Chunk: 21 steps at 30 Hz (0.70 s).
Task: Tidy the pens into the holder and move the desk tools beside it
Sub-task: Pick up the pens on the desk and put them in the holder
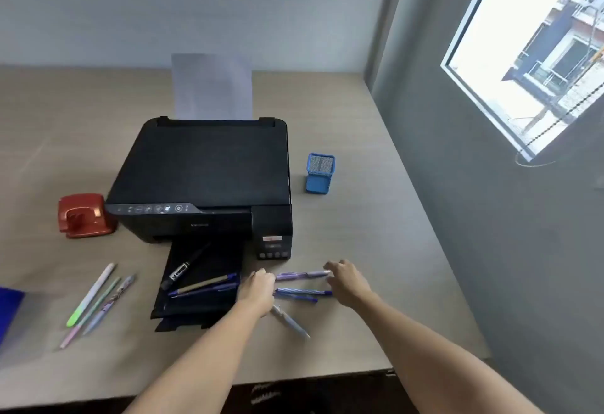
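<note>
Two bare forearms reach in from the near edge of the tabletop (376, 158). Left hand (258, 289) and right hand (346, 283) flank a small cluster of pens at the front right. Left grip half-curled over the pens' left ends; right grip loosely curled, fingertips at the tip of the purple pen (302, 275). Cannot tell if either actually has hold of anything.

Black printer (202, 178) sits mid-tabletop, paper sheet (212, 86) standing up at its back, output tray (199, 283) pulled out toward the near edge. On the tray: a black marker (186, 266) and several pens (206, 286).

Red hole punch (85, 216) touches the printer's left side. Blue mesh holder (320, 173) stands upright right of the printer, toward the right edge, empty as far as visible. Three pastel pens (98, 299) lie front left. Between the hands also a striped blue pen (304, 291); a pale pen (289, 320) lies nearer the front edge.
</note>
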### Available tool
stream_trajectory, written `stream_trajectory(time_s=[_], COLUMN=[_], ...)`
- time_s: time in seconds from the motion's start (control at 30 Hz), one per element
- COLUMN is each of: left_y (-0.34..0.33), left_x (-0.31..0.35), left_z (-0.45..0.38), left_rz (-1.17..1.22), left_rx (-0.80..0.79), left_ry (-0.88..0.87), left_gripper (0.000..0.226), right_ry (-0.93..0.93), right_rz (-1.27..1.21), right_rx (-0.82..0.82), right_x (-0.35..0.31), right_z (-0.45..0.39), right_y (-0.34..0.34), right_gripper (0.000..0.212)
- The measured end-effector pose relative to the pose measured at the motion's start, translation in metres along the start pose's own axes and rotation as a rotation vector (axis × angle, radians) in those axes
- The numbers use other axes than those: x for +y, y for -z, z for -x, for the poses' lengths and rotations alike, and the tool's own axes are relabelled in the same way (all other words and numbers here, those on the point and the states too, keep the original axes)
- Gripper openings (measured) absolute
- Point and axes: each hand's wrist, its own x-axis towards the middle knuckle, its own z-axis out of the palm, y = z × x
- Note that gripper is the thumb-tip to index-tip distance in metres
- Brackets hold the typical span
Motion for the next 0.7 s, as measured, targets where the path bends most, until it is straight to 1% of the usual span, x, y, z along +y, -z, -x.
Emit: stream_trajectory(time_s=[0.07,0.13,0.27,0.33,0.4,0.47,0.53,0.6,0.67,0.7], left_y=[-0.003,-0.003,-0.005,0.002,0.018,0.042,0.075,0.115,0.152,0.167], left_x=[-0.002,-0.005,-0.011,-0.008,0.0,0.012,0.028,0.047,0.069,0.078], left_z=[-0.009,-0.015,-0.031,-0.033,-0.026,-0.012,-0.003,-0.009,-0.037,-0.058], left_rz=[0.032,-0.019,-0.185,-0.241,-0.246,-0.227,-0.165,-0.041,0.095,0.15], left_rx=[0.011,-0.003,-0.058,-0.085,-0.121,-0.112,-0.022,0.131,0.321,0.403], left_ry=[0.023,-0.003,-0.106,-0.147,-0.17,-0.23,-0.319,-0.375,-0.382,-0.371], left_gripper=[0.016,0.015,0.026,0.026,0.021,0.016,0.01,0.003,0.005,0.006], right_ry=[0.0,0.006,0.061,0.111,0.126,0.075,-0.05,-0.19,-0.298,-0.313], right_rz=[0.035,0.085,0.18,0.209,0.201,0.096,-0.076,-0.268,-0.397,-0.423], right_rx=[0.016,0.027,0.046,0.046,0.03,0.033,0.101,0.248,0.398,0.461], right_x=[-0.005,-0.01,-0.009,0.001,0.018,0.042,0.066,0.081,0.086,0.086], right_z=[-0.012,-0.019,-0.033,-0.04,-0.045,-0.045,-0.044,-0.042,-0.043,-0.044], right_y=[-0.004,-0.01,-0.015,-0.014,-0.006,0.007,0.025,0.048,0.075,0.088], right_gripper=[0.038,0.037,0.024,0.019,0.015,0.014,0.021,0.024,0.018,0.012])
